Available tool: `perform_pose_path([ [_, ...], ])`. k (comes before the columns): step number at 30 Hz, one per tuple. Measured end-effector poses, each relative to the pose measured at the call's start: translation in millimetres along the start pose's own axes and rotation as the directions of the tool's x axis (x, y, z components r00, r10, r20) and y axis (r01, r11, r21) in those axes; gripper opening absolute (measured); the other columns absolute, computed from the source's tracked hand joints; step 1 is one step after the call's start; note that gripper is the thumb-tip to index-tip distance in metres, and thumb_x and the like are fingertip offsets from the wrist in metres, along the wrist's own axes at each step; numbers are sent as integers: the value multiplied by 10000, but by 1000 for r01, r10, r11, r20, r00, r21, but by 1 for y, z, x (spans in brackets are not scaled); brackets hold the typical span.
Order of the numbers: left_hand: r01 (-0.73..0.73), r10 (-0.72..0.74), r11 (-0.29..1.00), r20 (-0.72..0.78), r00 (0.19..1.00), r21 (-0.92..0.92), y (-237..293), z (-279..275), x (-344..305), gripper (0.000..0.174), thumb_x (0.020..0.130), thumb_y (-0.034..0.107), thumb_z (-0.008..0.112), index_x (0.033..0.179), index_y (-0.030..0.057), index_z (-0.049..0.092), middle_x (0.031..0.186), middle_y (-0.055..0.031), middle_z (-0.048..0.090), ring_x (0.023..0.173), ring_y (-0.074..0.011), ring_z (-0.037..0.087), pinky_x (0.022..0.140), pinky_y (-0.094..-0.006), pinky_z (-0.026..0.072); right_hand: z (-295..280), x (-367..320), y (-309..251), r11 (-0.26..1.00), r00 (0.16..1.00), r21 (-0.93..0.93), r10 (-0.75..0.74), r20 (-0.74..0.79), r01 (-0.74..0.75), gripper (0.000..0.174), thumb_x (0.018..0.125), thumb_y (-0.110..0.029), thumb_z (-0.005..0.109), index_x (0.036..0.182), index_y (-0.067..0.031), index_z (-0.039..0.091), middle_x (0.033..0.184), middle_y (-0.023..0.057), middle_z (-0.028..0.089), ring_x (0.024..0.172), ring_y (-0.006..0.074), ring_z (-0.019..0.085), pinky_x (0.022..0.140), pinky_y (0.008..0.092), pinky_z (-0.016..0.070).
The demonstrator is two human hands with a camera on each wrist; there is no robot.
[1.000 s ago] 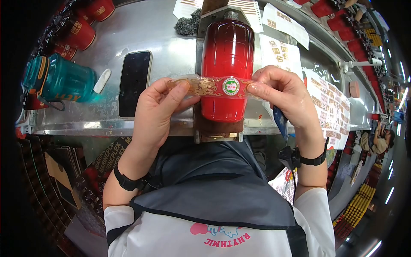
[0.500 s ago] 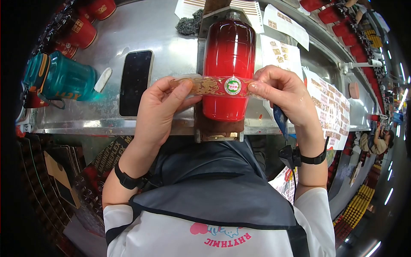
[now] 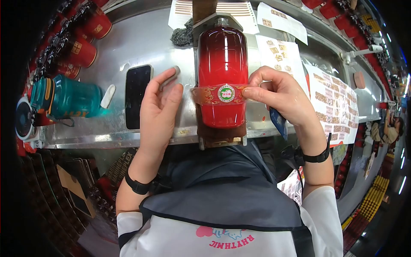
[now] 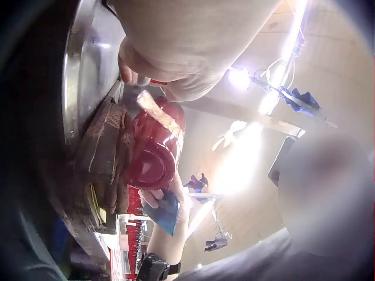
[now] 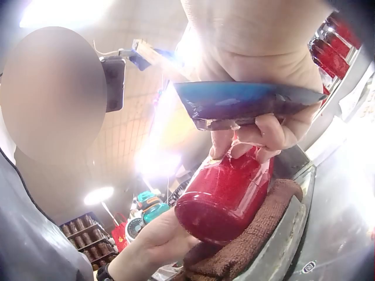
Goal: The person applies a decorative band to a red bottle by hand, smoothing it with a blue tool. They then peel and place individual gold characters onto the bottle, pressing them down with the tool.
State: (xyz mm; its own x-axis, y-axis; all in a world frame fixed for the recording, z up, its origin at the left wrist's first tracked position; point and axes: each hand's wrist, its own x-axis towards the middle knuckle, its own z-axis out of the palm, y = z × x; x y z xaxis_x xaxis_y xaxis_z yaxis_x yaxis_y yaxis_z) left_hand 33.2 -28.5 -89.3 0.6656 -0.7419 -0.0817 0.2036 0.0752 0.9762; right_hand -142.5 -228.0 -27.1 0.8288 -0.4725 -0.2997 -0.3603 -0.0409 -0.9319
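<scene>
A glossy red bottle [image 3: 223,60], dark toward its neck, lies on its side on a brown cloth-padded rest [image 3: 220,132]. Across its lower body runs a gold-patterned label strip [image 3: 207,95] with a round green-and-white emblem. The strip's loose left end juts past the bottle's side, as the left wrist view also shows. My right hand [image 3: 289,94] pinches the strip's right end between thumb and forefinger. Tucked in that same hand is a blue scraper [image 5: 246,96]. My left hand [image 3: 159,105] stands apart from the strip, left of the bottle, fingers relaxed and holding nothing.
A phone [image 3: 138,97] and a teal jug [image 3: 70,96] are on the metal table at left. Dark steel wool [image 3: 183,35] lies behind the rest. Printed label sheets [image 3: 332,103] spread at right. Red bottles [image 3: 79,51] crowd the back left.
My left hand has let go of the strip's left end and drawn back left. The right hand keeps its pinch on the other end. The head view has shifted slightly.
</scene>
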Motion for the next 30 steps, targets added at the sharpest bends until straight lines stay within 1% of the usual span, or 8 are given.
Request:
perform_pose_path([
  [2, -106, 104, 983, 22, 994, 151, 9, 2, 5, 524, 987, 173, 662, 1439, -12, 473, 1461, -163, 498, 1397, -209, 431, 1192, -369, 294, -1, 1, 0, 1000, 1000, 19, -7, -1, 7, 209, 893, -249, 792, 814, -90, 681, 636, -94, 581, 531, -30, 354, 474, 194, 245],
  [5, -151, 113, 946, 143, 983, 288, 23, 19, 10, 653, 959, 215, 708, 1479, -45, 411, 1487, -194, 470, 1414, -239, 418, 1194, -376, 288, -3, 1, 1, 999, 1000, -33, 4, 10, -4, 211, 894, -250, 789, 807, -89, 685, 669, -69, 633, 530, -27, 376, 478, 188, 264],
  [6, -123, 83, 963, 171, 982, 241, 24, 26, 12, 817, 921, 228, 757, 1522, -86, 302, 1508, -232, 436, 1418, -265, 414, 1188, -382, 300, -3, 2, 1, 1000, 1000, 3, -14, 27, 14, 211, 900, -242, 782, 802, -83, 684, 689, -51, 659, 534, -24, 406, 480, 185, 283],
  [10, -86, 44, 981, 235, 971, 173, 23, 42, 15, 920, 899, 153, 773, 1556, -99, 179, 1509, -244, 428, 1391, -275, 453, 1158, -376, 356, -6, 3, 1, 995, 994, 98, -30, 106, 19, 201, 917, -218, 760, 817, -61, 683, 765, 11, 727, 573, -12, 517, 504, 174, 348],
  [13, -31, 11, 996, 245, 969, 80, 27, 48, 13, 910, 907, 138, 761, 1562, -89, 172, 1507, -238, 434, 1377, -270, 470, 1148, -375, 373, -6, 2, 1, 995, 995, 104, 3, 104, -14, 151, 920, -170, 748, 854, -83, 644, 752, -77, 587, 576, -18, 455, 505, 184, 321],
  [20, -33, 10, 996, 259, 966, 82, 23, 44, 15, 922, 909, 142, 760, 1574, -73, 158, 1507, -222, 439, 1369, -256, 481, 1136, -377, 390, -10, 0, -1, 988, 991, 158, -19, 130, -2, 148, 917, -169, 750, 851, -83, 648, 726, -76, 565, 570, -10, 429, 509, 192, 313],
  [25, -62, 24, 991, 312, 950, 115, 22, 42, 16, 982, 883, 153, 789, 1582, -60, 134, 1511, -205, 438, 1368, -254, 484, 1132, -368, 396, -14, -1, -5, 999, 996, -34, 12, 94, -9, 150, 914, -189, 757, 877, -74, 667, 655, -80, 527, 568, -2, 422, 507, 197, 305],
  [30, -31, -9, 993, 322, 947, 118, 22, 40, 18, 995, 877, 146, 792, 1585, -56, 122, 1505, -197, 444, 1359, -252, 496, 1130, -368, 401, -19, -10, -19, 997, 994, -66, 38, 103, -32, 169, 919, -198, 754, 851, -69, 670, 625, -87, 498, 572, -5, 414, 497, 205, 294],
])
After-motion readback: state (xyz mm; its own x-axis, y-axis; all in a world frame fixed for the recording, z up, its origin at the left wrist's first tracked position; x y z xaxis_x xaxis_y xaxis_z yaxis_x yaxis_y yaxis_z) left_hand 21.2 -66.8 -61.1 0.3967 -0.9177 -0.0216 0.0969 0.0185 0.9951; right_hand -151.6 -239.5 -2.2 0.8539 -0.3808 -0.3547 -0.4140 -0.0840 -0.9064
